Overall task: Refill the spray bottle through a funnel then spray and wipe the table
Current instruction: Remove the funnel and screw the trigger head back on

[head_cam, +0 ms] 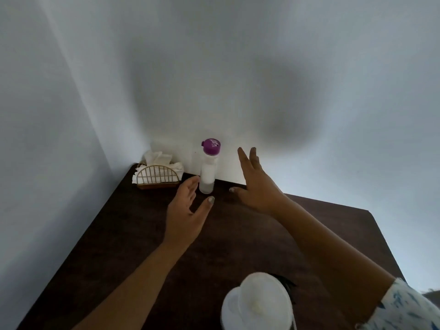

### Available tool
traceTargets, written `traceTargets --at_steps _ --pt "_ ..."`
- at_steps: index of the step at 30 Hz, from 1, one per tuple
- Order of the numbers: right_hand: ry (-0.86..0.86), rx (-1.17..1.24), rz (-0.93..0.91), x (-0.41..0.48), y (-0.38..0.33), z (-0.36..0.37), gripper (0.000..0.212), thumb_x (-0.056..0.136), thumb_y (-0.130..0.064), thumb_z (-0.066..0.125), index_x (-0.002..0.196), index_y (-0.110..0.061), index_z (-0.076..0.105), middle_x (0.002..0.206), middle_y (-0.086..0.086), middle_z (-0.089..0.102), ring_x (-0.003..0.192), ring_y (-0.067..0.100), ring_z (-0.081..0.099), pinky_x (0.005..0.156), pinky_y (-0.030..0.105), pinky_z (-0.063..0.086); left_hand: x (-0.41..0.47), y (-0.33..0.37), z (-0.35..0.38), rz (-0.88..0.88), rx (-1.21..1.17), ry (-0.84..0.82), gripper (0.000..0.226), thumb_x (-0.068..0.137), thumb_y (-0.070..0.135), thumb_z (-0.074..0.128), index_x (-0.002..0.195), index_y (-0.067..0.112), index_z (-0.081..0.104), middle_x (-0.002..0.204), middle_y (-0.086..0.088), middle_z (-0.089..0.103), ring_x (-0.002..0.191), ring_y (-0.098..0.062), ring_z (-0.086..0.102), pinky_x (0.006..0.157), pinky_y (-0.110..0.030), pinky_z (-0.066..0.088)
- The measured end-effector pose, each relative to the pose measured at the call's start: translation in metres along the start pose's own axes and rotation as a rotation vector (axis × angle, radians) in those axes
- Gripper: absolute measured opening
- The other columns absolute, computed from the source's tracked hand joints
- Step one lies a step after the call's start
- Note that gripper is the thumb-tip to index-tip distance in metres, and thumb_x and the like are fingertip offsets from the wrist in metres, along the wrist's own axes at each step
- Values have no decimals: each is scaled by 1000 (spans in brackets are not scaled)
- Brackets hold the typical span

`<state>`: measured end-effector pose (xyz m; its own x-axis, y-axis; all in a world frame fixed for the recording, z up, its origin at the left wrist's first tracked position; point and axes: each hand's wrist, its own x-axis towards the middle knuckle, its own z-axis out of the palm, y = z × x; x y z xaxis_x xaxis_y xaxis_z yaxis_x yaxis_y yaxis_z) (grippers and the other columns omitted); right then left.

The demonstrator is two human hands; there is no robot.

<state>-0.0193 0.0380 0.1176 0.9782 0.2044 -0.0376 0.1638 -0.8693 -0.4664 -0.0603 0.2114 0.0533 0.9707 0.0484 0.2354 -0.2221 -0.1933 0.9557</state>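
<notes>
A tall clear bottle (207,172) with a purple lid stands upright near the far edge of the dark brown table (123,239), partly filled with white liquid. My left hand (188,208) hovers just in front and left of the bottle, fingers spread, not touching it. To the bottle's right my right hand (256,182) is raised with the fingers apart and holds nothing. A white funnel (258,303) fills the near bottom of the view, wide mouth up; something dark shows behind its rim. No spray head is visible.
A gold wire holder (158,177) stuffed with white paper napkins sits in the table's far left corner against the walls. White walls close in behind and to the left. The table's right edge runs diagonally on the right.
</notes>
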Motion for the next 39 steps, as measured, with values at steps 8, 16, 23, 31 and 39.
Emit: traceTargets --at_steps 8,16,23,31,39 --pt "89 293 68 -143 23 -22 75 88 -31 63 146 -35 16 159 1 3 145 22 11 115 44 22 -114 50 6 -136 -150 -181 51 67 52 63 114 40 51 125 14 55 116 4 51 87 -12 47" --pt "57 513 288 -229 41 21 68 80 -53 63 137 -32 32 139 3 40 100 8 55 71 23 50 -170 61 25 -246 37 -92 50 80 31 65 127 23 48 122 6 56 104 1 55 77 -8 48" --pt "-2 636 415 -236 37 54 79 81 -48 65 143 -27 21 97 6 67 65 9 69 60 27 59 -189 68 40 -149 325 124 35 85 11 63 119 13 58 111 0 65 91 0 57 77 -14 46" --pt "116 588 452 -223 31 55 45 79 -35 71 112 -23 43 79 -5 59 64 12 66 59 31 60 -200 70 48 -69 391 101 33 76 10 73 105 16 60 96 4 63 86 -7 59 71 -14 47" --pt "91 727 452 -218 30 63 27 84 -7 61 96 -30 52 91 -6 58 69 16 68 48 20 54 -200 63 39 -93 242 218 28 81 3 64 104 16 54 85 2 61 78 -10 61 66 -21 49"
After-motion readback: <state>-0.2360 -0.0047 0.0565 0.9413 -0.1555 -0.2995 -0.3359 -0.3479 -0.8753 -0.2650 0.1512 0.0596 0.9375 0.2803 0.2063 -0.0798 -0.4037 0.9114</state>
